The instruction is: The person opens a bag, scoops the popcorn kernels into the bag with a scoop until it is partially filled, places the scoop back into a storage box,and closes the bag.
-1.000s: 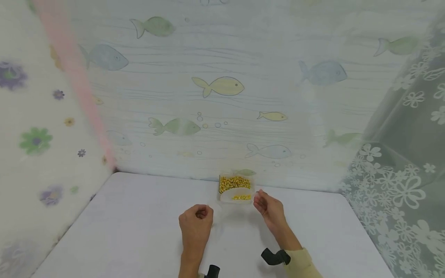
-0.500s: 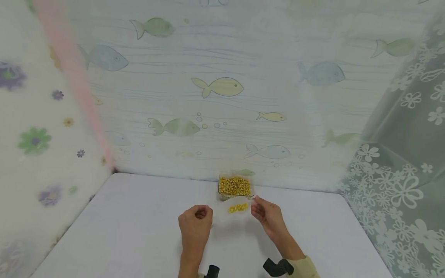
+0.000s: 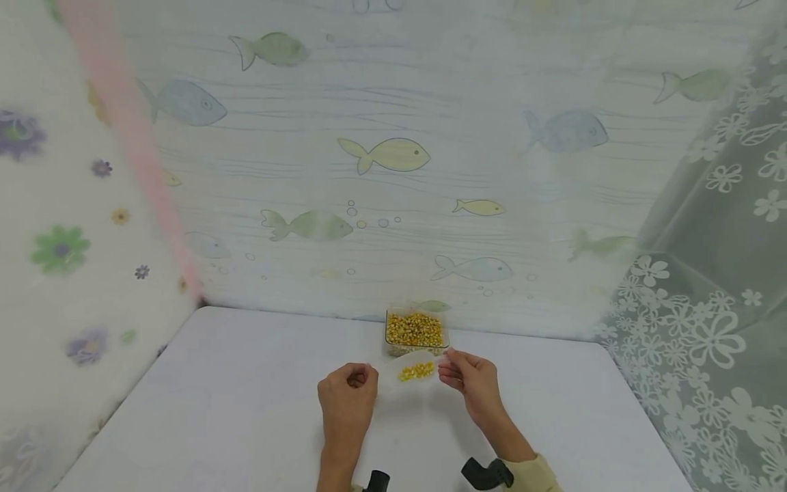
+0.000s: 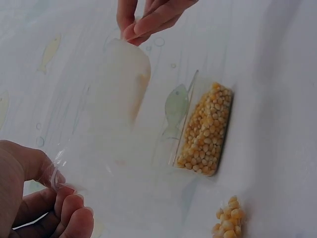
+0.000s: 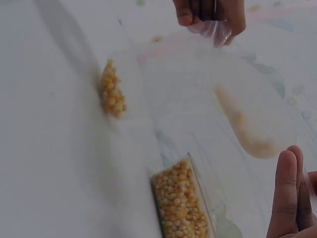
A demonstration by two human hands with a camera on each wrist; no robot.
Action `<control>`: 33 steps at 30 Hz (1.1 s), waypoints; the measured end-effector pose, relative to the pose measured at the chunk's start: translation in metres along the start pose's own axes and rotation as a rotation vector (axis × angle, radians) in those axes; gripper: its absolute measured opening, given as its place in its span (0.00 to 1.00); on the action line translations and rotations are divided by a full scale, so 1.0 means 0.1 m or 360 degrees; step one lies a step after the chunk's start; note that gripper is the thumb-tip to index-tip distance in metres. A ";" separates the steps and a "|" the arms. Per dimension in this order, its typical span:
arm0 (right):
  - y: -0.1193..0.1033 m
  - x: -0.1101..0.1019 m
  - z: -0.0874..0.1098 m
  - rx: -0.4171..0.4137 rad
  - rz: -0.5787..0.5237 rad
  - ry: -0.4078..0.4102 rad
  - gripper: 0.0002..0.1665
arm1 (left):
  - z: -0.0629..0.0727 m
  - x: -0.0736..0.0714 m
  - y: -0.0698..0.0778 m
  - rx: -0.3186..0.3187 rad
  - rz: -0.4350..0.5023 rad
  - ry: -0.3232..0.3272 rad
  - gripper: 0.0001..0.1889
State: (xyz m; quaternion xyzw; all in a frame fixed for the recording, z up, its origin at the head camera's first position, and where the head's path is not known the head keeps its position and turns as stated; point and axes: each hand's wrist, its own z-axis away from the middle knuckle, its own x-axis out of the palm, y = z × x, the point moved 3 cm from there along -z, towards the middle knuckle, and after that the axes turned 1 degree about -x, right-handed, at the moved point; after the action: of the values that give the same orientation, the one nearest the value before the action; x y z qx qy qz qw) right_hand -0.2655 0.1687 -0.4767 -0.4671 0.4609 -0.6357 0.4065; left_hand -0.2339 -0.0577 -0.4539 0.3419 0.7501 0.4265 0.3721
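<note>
My left hand (image 3: pixel 348 396) pinches the rim of a clear plastic bag (image 5: pixel 218 32), whose film is hard to make out in the head view. A small heap of corn kernels (image 5: pixel 113 91) sits low in the bag. Between finger and thumb, my right hand (image 3: pixel 476 383) holds a white translucent scoop (image 4: pixel 126 74) by its end. Corn kernels (image 3: pixel 417 371) lie in the scoop, which is raised between the hands and points toward the bag. Behind it stands a clear rectangular container (image 3: pixel 393 349) filled with yellow corn kernels (image 4: pixel 205 131).
A white table (image 3: pixel 246 424) lies under everything. At its back rises a fish-patterned sheet (image 3: pixel 393 219), close behind the container. A floral sheet (image 3: pixel 61 287) borders the left side, and a translucent flowered curtain (image 3: pixel 725 328) borders the right.
The scoop with corn has come away from in front of the container, toward me and slightly left. My right hand has moved with it. My left hand stays almost still.
</note>
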 end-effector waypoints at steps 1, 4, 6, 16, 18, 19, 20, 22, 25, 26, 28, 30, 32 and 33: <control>-0.01 0.01 0.00 -0.0033 0.0040 0.0001 0.17 | 0.00 0.00 0.00 0.0002 0.0005 0.0001 0.04; -0.07 0.03 0.00 -0.0125 0.0134 0.0005 0.18 | 0.01 0.00 0.02 0.0034 0.0000 0.0010 0.05; -0.12 0.05 0.01 -0.0184 0.0173 -0.0004 0.18 | 0.01 0.00 0.02 0.0047 -0.0005 0.0012 0.05; -0.36 0.19 0.12 -0.0392 0.0335 -0.0071 0.13 | 0.01 0.00 0.02 0.0050 -0.0013 0.0002 0.06; -0.40 0.22 0.15 -0.0426 0.0363 -0.0083 0.12 | 0.01 0.00 0.03 0.0052 -0.0007 0.0003 0.06; -0.41 0.23 0.16 -0.0439 0.0371 -0.0092 0.12 | 0.01 0.00 0.03 0.0054 -0.0006 0.0006 0.06; -0.42 0.24 0.17 -0.0452 0.0374 -0.0099 0.12 | 0.01 -0.01 0.03 0.0053 -0.0005 0.0007 0.06; -0.43 0.25 0.18 -0.0472 0.0385 -0.0104 0.11 | 0.01 -0.01 0.03 0.0051 -0.0003 0.0008 0.06; -0.44 0.26 0.18 -0.0492 0.0388 -0.0117 0.10 | 0.01 -0.01 0.04 0.0046 -0.0005 0.0008 0.06; -0.44 0.26 0.18 -0.0495 0.0389 -0.0119 0.10 | 0.01 -0.02 0.04 0.0044 -0.0004 0.0006 0.06; -0.44 0.26 0.18 -0.0494 0.0388 -0.0119 0.09 | 0.01 -0.02 0.05 0.0044 -0.0010 0.0002 0.06; -0.43 0.26 0.18 -0.0489 0.0387 -0.0117 0.10 | 0.01 -0.02 0.05 0.0044 -0.0016 0.0001 0.06; -0.41 0.26 0.18 -0.0480 0.0385 -0.0111 0.10 | 0.02 -0.01 0.05 0.0040 -0.0022 -0.0001 0.06; -0.41 0.25 0.18 -0.0475 0.0387 -0.0108 0.11 | 0.02 -0.01 0.05 0.0039 -0.0027 -0.0002 0.06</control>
State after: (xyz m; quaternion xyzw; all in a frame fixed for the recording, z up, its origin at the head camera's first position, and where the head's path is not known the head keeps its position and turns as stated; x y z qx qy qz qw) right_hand -0.2575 0.1509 -0.4294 -0.4841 0.5891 -0.4905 0.4219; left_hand -0.2310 -0.0560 -0.4496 0.3403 0.7579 0.4139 0.3722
